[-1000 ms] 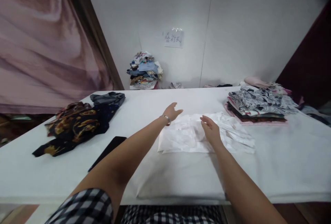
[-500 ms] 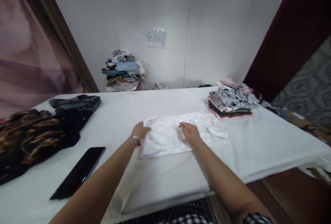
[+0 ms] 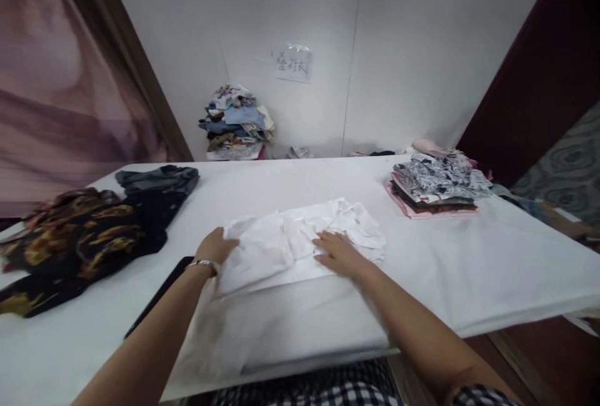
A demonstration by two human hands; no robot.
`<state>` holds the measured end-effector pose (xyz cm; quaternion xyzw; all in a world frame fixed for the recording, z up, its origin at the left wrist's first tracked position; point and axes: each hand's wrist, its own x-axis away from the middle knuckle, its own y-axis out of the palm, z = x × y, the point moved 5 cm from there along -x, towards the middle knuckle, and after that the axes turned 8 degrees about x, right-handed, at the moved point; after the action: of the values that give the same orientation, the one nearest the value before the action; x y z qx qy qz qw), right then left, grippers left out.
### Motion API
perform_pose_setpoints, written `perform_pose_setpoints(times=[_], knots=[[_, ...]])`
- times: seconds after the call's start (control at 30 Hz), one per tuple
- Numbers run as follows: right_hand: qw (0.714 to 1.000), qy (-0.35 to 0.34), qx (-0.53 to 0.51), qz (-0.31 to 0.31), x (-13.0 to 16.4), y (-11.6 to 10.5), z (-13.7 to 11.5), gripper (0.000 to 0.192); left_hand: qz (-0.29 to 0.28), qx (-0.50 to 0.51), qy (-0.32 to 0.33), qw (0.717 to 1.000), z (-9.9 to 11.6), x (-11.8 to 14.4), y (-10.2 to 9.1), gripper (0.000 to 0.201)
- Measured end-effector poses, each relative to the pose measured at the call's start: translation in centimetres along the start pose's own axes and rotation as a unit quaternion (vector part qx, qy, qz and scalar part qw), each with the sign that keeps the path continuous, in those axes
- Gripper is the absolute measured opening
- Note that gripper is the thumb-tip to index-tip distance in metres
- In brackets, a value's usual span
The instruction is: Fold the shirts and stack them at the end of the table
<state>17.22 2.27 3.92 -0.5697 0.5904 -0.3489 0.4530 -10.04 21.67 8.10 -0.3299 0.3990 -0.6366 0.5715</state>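
Grip of the left hand (image 3: 213, 252) half-curls at the left edge of the white garment (image 3: 262, 247), hold uncertain; the right hand (image 3: 343, 256) spreads across it, grasping nothing. It looks part-folded, right end rumpled. Counted: one counter (image 3: 492, 262) beneath it, one dark heap (image 3: 94, 237) leftward, one white garment, one stack (image 3: 431, 190) beyond its right end, one black slab (image 3: 169, 283) near its left.

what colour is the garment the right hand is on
The garment under the right hand is white; it shows best in the head view.
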Motion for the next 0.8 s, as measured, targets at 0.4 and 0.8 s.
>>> perform_pose_setpoints(times=[0.4, 0.8], knots=[[0.952, 0.069, -0.2, 0.222, 0.6, -2.2, 2.8, 0.028, -0.158, 0.325, 0.026, 0.932, 14.2, 3.0, 0.9, 0.078], [0.922, 0.146, -0.3, 0.194, 0.7, -1.2, 4.4, 0.034, -0.053, 0.122, 0.303, 0.944, 11.2, 6.6, 8.2, 0.053]])
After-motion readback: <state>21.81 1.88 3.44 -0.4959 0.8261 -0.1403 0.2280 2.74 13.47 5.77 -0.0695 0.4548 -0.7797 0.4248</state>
